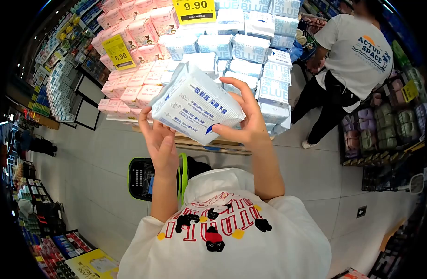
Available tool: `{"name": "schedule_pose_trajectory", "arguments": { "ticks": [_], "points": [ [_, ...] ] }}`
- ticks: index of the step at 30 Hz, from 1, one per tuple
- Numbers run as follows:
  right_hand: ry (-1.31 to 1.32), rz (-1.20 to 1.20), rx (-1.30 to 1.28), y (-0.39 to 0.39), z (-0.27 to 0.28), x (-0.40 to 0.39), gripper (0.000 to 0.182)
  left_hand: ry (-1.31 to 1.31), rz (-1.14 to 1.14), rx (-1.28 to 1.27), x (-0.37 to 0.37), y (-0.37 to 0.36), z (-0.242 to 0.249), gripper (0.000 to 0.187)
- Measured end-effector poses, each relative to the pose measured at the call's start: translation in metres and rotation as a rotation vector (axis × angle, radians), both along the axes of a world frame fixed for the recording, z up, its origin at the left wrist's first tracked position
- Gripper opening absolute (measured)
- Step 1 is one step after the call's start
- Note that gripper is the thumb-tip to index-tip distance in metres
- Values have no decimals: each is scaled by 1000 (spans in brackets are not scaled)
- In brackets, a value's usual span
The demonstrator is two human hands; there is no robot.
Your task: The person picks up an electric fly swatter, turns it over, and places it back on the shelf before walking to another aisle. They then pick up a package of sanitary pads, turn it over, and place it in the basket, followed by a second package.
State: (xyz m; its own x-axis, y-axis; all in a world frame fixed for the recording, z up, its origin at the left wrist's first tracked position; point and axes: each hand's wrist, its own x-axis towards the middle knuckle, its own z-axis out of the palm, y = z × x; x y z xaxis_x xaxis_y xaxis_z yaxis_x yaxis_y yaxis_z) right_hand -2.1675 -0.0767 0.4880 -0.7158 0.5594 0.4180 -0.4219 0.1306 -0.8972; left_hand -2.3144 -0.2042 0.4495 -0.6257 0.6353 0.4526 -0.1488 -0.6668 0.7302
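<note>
A white package with blue print (199,104) is held up in front of the display, tilted, its printed face towards the camera. My right hand (248,118) grips its right end, thumb on the printed face and fingers over the top edge. At its lower left corner my left hand (160,142) supports it, with some fingers hidden behind the package. Behind it are stacked blue and white packages (250,49) and, to the left, pink packages (141,32).
Yellow price signs (195,10) stand on the display. A black basket with a green handle (140,179) is below my left hand. A person in a white T-shirt (355,51) stands at the right, beside a shelf of bundled goods (383,121). Grey floor tiles (97,172) surround the display.
</note>
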Motion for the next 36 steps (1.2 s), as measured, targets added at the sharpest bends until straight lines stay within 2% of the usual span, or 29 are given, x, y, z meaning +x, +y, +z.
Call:
{"name": "schedule_pose_trajectory", "arguments": {
  "ticks": [4, 7, 12, 21, 27, 36],
  "points": [
    [-48, 6, -80, -3, 5, 3, 81, 81, -27, -126, -1, -3, 6, 78],
    [-8, -12, -210, -2, 0, 0, 79, 4, -13, -144, 12, 0, 15, 75],
    [-40, 0, -189, 1, -1, -3, 67, 37, -16, -201, 12, -1, 10, 69],
    [-95, 34, -120, -3, 4, 2, 73, -8, -50, -233, 18, -3, 8, 71],
    [-5, 39, -219, 1, 1, 2, 71, -10, -56, -238, 18, -1, 12, 70],
    [26, 24, -193, 2, -1, 2, 67, 26, -25, -277, 18, -1, 12, 71]
  ]
}}
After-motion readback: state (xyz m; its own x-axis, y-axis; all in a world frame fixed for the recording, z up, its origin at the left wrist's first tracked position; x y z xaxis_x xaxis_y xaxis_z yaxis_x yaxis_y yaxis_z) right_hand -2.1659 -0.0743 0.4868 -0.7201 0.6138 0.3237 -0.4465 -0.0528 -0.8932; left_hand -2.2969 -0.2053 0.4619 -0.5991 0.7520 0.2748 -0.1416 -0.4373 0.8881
